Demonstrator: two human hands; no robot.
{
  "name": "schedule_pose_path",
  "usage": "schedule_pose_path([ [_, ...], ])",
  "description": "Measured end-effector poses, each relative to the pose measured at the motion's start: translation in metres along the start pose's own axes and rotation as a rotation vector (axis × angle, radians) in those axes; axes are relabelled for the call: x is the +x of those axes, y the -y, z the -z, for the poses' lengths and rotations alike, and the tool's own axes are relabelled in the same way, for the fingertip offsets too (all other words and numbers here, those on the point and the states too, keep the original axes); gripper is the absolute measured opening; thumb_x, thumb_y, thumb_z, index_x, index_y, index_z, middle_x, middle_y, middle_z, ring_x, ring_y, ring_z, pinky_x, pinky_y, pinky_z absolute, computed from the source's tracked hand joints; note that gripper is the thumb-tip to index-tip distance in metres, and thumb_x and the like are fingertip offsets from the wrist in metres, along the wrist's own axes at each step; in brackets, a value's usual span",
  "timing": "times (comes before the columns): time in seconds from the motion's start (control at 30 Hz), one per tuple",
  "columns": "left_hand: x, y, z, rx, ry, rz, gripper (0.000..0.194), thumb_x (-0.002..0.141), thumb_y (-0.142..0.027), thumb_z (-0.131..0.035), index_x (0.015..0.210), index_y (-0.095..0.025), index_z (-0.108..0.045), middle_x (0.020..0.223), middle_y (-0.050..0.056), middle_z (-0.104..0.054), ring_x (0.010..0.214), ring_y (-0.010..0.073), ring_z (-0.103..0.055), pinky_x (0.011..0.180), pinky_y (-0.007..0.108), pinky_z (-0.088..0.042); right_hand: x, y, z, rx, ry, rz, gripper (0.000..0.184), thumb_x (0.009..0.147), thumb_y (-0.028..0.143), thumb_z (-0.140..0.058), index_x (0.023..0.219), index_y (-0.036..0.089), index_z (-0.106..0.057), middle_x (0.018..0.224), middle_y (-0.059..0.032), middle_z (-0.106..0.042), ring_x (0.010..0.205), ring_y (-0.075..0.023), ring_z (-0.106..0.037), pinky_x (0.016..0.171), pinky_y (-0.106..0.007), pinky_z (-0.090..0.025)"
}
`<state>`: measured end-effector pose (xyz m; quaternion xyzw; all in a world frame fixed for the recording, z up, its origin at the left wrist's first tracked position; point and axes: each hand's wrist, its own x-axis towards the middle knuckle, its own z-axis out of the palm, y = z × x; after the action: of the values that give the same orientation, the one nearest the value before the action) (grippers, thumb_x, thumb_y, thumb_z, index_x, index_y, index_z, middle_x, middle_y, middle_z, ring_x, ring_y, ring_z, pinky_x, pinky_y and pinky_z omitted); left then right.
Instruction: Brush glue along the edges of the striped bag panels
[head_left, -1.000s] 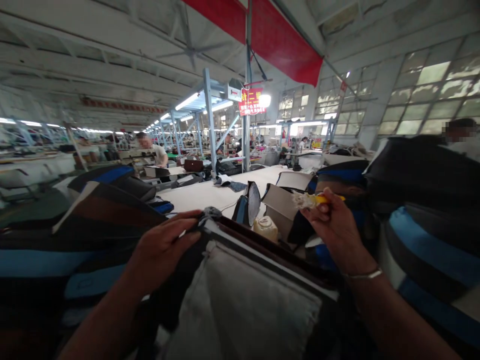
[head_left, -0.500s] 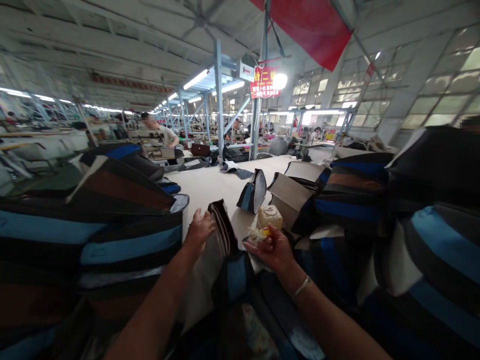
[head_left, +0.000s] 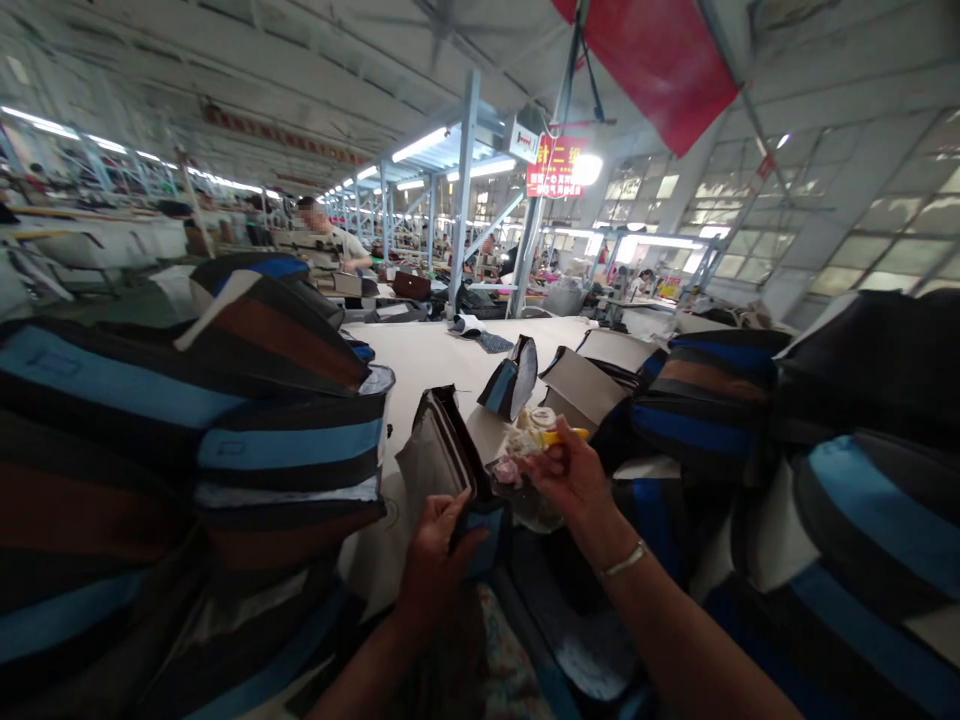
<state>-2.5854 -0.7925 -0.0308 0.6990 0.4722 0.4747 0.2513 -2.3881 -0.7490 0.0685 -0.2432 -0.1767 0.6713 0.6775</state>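
My left hand [head_left: 441, 548] is at the near end of an upright dark bag piece [head_left: 454, 440] with a grey side and brown-edged layers. Its fingers close on the bag's lower corner, beside a blue band. My right hand [head_left: 576, 478] pinches a small yellow-handled tool [head_left: 564, 437], whose working end is hidden. Pale, crumpled threadlike stuff [head_left: 517, 450] lies at the fingertips, and a cream container top [head_left: 541, 415] shows just behind. A small black and blue bag piece [head_left: 501, 388] stands farther back on the white table [head_left: 420, 350].
Stacked black, blue and brown bag pieces [head_left: 292, 450] rise at the left. More piles [head_left: 697, 400] crowd the right side. Grey-sided pieces [head_left: 581, 385] lean beyond my right hand. A cloth scrap [head_left: 491, 342] lies at the table's far end. A person [head_left: 337, 245] works in the background.
My left hand has come down and right, from open beside the bag piece to its near corner. The right hand has risen slightly with the yellow-handled tool. The view has shifted left.
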Motion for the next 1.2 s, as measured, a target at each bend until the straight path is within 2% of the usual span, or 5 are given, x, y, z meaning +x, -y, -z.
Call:
schedule_pose_path([
  [0.2, 0.013, -0.007, 0.013, -0.122, 0.041, -0.024, 0.028, 0.092, -0.04, -0.053, 0.098, -0.019, -0.069, 0.095, 0.005, -0.057, 0.093, 0.0189, -0.057, 0.085, 0.032, -0.048, -0.032, 0.017, -0.042, -0.488, 0.052, 0.494, 0.03, 0.073, 0.036, -0.079, 0.075, 0.017, -0.056, 0.056, 0.0074, -0.051, 0.044, -0.0027, -0.034, 0.041, -0.014, -0.03],
  [0.43, 0.033, -0.029, 0.031, -0.149, 0.052, -0.019, 0.025, 0.089, -0.04, -0.056, 0.085, -0.017, -0.065, 0.09, 0.003, -0.058, 0.086, 0.0175, -0.057, 0.08, 0.029, -0.045, -0.034, -0.013, -0.059, -1.248, 0.421, 0.857, 0.022, 0.09, 0.035, -0.06, 0.074, 0.019, -0.061, 0.07, 0.0012, -0.058, 0.071, -0.0118, -0.057, 0.085, -0.03, -0.049],
  [0.63, 0.036, -0.037, 0.045, -0.096, 0.112, 0.042, 0.033, 0.088, -0.041, -0.055, 0.066, -0.017, -0.052, 0.075, 0.0, -0.052, 0.075, 0.0154, -0.052, 0.072, 0.027, -0.04, -0.025, 0.017, -0.06, -1.621, 0.649, 1.141, 0.02, 0.091, 0.024, -0.056, 0.071, 0.02, -0.054, 0.067, 0.0024, -0.059, 0.064, -0.011, -0.056, 0.098, -0.037, -0.046],
  [1.03, 0.041, -0.044, 0.057, -0.22, 0.328, 0.096, 0.022, 0.089, -0.035, -0.056, 0.077, -0.018, -0.06, 0.082, 0.0, -0.057, 0.081, 0.0154, -0.053, 0.075, 0.026, -0.039, -0.027, 0.022, -0.06, -1.576, 0.63, 1.114, 0.017, 0.092, 0.025, -0.056, 0.076, 0.02, -0.054, 0.069, 0.0019, -0.059, 0.068, -0.0116, -0.058, 0.099, -0.037, -0.047],
  [1.2, 0.04, -0.04, 0.056, -0.264, 0.348, 0.13, 0.021, 0.089, -0.036, -0.056, 0.081, -0.018, -0.059, 0.083, -0.001, -0.055, 0.078, 0.0153, -0.052, 0.07, 0.025, -0.039, -0.024, 0.009, -0.066, -1.568, 0.808, 1.135, 0.015, 0.091, 0.025, -0.057, 0.078, 0.02, -0.054, 0.069, 0.003, -0.059, 0.066, -0.0113, -0.059, 0.1, -0.037, -0.047],
])
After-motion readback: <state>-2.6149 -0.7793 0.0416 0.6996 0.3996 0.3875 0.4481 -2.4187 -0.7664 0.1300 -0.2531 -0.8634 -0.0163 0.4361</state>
